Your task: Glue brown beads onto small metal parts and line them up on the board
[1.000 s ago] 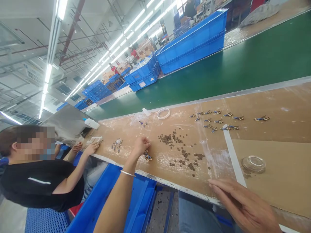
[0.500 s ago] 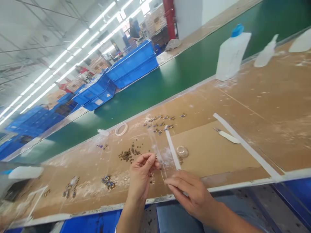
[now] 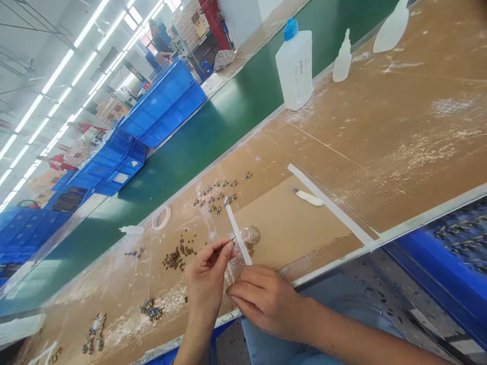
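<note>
The left hand [image 3: 207, 274] pinches something small, mostly hidden by its fingertips; the right hand [image 3: 266, 299], beside it, curls, its grip unclear.

The only view comes from a camera worn on the person's head, facing forward and down over the bench [image 3: 327, 126] at close range, tilted so the bench edge climbs rightward. Beyond the green belt [image 3: 236, 96], it reaches distant ceiling lights [image 3: 57, 71].
</note>
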`<state>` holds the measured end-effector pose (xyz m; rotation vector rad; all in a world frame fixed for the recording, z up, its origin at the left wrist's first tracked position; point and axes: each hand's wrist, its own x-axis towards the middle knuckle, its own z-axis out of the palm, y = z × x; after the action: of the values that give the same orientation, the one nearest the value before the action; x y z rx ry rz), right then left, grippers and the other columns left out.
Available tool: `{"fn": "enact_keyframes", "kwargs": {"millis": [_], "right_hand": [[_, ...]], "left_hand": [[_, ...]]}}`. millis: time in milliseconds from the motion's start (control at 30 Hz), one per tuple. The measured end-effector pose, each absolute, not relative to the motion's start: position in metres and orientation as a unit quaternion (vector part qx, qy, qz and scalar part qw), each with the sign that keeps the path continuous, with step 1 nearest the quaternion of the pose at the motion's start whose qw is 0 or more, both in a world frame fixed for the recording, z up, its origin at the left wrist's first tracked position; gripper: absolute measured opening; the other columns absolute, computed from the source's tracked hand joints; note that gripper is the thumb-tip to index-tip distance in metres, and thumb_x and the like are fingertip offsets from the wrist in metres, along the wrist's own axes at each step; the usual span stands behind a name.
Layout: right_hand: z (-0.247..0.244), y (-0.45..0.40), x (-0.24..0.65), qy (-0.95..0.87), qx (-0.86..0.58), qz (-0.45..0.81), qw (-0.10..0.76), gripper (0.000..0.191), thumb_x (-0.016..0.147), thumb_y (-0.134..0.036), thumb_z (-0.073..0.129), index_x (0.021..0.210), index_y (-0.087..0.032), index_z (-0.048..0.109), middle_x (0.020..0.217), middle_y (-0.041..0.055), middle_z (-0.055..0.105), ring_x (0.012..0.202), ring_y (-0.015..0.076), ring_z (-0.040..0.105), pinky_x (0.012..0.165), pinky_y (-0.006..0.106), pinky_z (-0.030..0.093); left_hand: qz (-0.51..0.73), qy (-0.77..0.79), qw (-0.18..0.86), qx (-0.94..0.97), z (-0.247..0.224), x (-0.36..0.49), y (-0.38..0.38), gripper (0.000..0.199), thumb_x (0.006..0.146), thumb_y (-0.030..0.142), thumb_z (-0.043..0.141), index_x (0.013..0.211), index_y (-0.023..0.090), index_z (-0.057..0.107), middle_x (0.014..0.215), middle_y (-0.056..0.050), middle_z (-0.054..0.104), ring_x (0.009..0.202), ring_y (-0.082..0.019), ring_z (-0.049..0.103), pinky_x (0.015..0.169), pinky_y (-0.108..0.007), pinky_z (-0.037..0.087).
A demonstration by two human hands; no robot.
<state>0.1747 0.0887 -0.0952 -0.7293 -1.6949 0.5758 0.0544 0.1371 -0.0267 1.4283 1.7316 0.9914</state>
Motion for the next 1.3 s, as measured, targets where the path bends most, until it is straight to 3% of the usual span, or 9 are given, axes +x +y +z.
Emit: {"fn": "enact_keyframes", "kwargs": {"millis": [300,533,767,1000,1300], "right_hand": [[-0.096,0.089,0.175,-0.720,-0.317,0.244,0.568,0.026,0.099,-0.016,0.042,0.082,-0.016,0.061,0.074,0.0027,0.059,0.070,0.0153,0.051,0.065,0.028,0.043],[-0.096,0.090,0.176,-0.713,-0.312,0.242,0.580,0.029,0.099,-0.015,0.041,0.079,-0.015,0.061,0.073,0.0028,0.058,0.070,0.0147,0.050,0.067,0.027,0.042],[-0.097,0.089,0.176,-0.705,-0.313,0.249,0.586,0.028,0.100,-0.016,0.041,0.081,-0.016,0.061,0.073,0.0029,0.059,0.070,0.0150,0.051,0.065,0.027,0.044],[-0.095,0.087,0.182,-0.685,-0.293,0.308,0.592,0.014,0.098,-0.013,0.048,0.100,-0.015,0.062,0.083,0.0044,0.065,0.077,0.0146,0.057,0.073,0.027,0.048],[-0.092,0.083,0.181,-0.718,-0.309,0.267,0.563,0.014,0.100,-0.015,0.049,0.104,-0.015,0.062,0.086,0.0049,0.067,0.082,0.0148,0.063,0.077,0.027,0.053]], "left_hand": [[0.261,0.661,0.196,0.675,-0.025,0.061,0.144,0.018,0.080,0.040,0.070,0.084,0.024,0.077,0.076,0.000,0.076,0.068,-0.017,0.072,0.066,-0.026,0.054],[0.223,0.649,0.153,0.711,-0.024,0.062,0.145,0.016,0.083,0.039,0.066,0.084,0.025,0.076,0.078,0.000,0.076,0.070,-0.018,0.072,0.066,-0.027,0.053],[0.249,0.643,0.179,0.702,-0.022,0.064,0.143,0.013,0.081,0.035,0.069,0.083,0.025,0.077,0.075,0.001,0.076,0.068,-0.017,0.072,0.067,-0.027,0.056],[0.375,0.706,0.217,0.561,-0.016,0.028,0.105,0.018,0.074,0.037,0.077,0.084,0.022,0.077,0.070,0.000,0.076,0.064,-0.016,0.072,0.065,-0.025,0.060],[0.331,0.791,0.141,0.496,-0.050,-0.024,0.043,0.023,0.073,0.042,0.077,0.085,0.023,0.079,0.081,-0.003,0.079,0.076,-0.021,0.075,0.074,-0.029,0.061]]}}
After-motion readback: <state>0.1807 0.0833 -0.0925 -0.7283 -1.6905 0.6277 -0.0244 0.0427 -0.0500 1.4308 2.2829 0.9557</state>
